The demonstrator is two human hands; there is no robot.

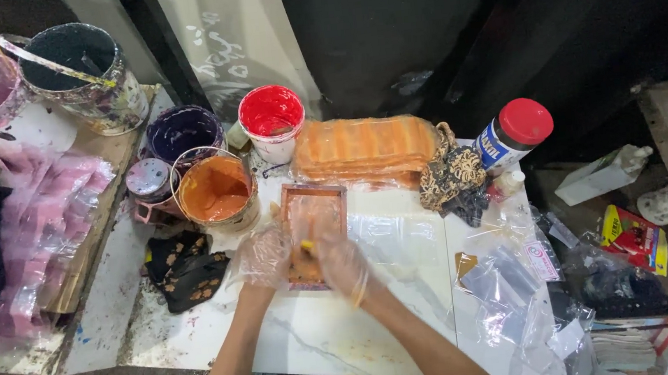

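A small orange-stained rectangular frame lies on the white marble-patterned tabletop. My left hand, in a clear plastic glove, rests on the frame's left edge. My right hand, also gloved, presses a small yellow-edged tool onto the frame's lower part. An open tub of orange paint stands just left of the frame. Behind it lies a clear-wrapped stack of orange pieces.
Tubs of red paint and dark purple paint, a small lidded jar, two big stained buckets, patterned rags, a red-capped jar and loose clear plastic bags crowd the table.
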